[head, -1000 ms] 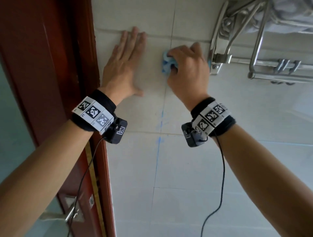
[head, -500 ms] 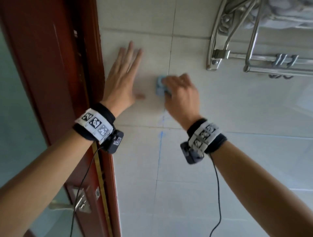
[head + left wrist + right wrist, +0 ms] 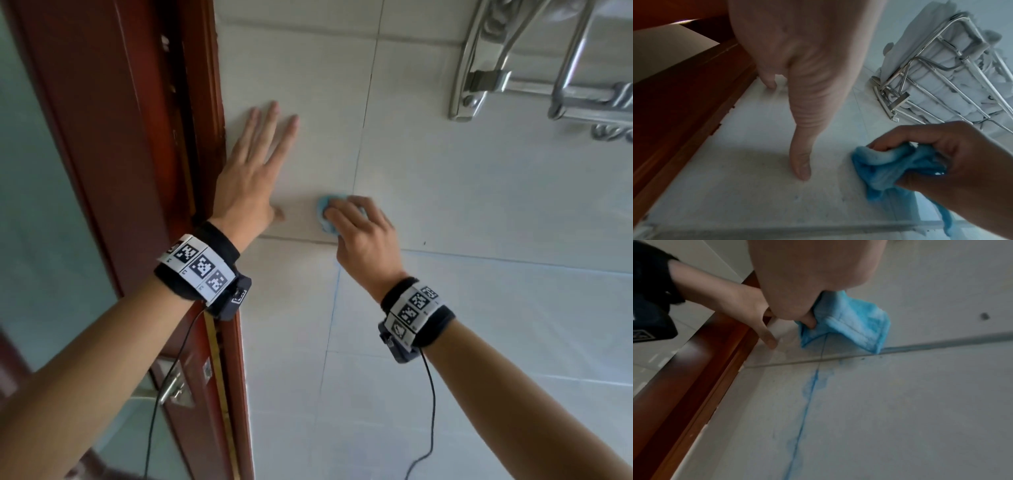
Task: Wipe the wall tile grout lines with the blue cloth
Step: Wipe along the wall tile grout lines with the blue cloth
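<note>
My right hand (image 3: 356,219) grips a bunched blue cloth (image 3: 327,214) (image 3: 890,168) (image 3: 851,322) and presses it on the vertical grout line (image 3: 364,120), just above the horizontal joint (image 3: 513,260). Below that crossing the vertical grout line (image 3: 807,404) is stained blue, with smears on the tile beside it. My left hand (image 3: 253,164) (image 3: 801,65) lies flat on the white tile wall (image 3: 445,308), fingers straight, to the left of the cloth and beside the door frame. It holds nothing.
A dark red wooden door frame (image 3: 191,102) runs down the left of the tiles, with a metal door handle (image 3: 173,385) lower down. A chrome towel rack (image 3: 513,75) (image 3: 931,78) holding folded white towels is fixed to the wall at the upper right.
My right hand has drawn the cloth down the vertical grout line, from near the upper horizontal joint to just above the lower one. The left hand stays flat on the tile.
</note>
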`<state>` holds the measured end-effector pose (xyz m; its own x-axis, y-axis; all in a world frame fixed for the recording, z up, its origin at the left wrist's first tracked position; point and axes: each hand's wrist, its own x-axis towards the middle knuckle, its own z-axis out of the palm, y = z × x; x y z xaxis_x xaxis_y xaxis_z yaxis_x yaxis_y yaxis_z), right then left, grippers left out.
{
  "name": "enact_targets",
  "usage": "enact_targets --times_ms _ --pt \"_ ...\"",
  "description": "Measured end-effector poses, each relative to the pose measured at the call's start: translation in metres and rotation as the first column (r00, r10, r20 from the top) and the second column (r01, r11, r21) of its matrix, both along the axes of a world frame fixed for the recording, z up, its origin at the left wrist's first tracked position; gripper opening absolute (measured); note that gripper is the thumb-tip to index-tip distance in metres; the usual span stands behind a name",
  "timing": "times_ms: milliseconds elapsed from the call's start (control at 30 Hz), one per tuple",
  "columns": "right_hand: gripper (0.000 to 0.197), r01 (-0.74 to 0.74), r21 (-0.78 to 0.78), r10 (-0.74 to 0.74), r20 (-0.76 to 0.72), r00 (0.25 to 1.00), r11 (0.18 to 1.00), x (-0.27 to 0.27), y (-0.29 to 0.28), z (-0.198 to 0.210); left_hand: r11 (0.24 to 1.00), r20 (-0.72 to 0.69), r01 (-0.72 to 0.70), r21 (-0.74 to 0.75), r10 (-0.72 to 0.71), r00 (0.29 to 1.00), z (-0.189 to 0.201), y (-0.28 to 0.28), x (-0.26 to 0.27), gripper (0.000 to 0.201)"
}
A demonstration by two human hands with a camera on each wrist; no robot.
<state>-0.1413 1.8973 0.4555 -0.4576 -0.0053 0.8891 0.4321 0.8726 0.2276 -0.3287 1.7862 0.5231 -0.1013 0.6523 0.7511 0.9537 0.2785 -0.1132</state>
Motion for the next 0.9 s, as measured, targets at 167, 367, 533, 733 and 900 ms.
enact_targets --times_ms 167,367,533,733,900 --pt "0.039 0.047 -0.080 -0.051 -0.047 0.998 0.996 0.015 -0.002 0.045 0.999 -0.013 -0.027 -0.024 0.027 1.000 0.002 -0.003 0.001 0.158" --pt "0.031 0.064 -0.178 -0.101 -0.207 0.973 0.982 0.023 0.002 0.071 0.998 -0.019 -0.063 -0.032 0.062 0.998 0.001 -0.002 0.008 0.158" --pt "0.038 0.047 -0.187 -0.048 -0.001 0.999 0.981 0.026 -0.010 -0.003 0.999 -0.002 -0.048 -0.020 0.048 0.999 0.000 -0.001 0.009 0.158" --pt "0.031 0.120 -0.315 -0.131 -0.014 0.991 0.941 0.025 -0.020 0.028 0.998 0.028 -0.047 -0.037 0.048 0.998 0.000 -0.002 0.013 0.154" --pt "0.027 0.024 -0.335 -0.096 -0.200 0.975 0.942 0.024 -0.011 0.062 0.995 0.021 -0.087 -0.057 0.088 0.996 0.001 -0.002 0.016 0.154"
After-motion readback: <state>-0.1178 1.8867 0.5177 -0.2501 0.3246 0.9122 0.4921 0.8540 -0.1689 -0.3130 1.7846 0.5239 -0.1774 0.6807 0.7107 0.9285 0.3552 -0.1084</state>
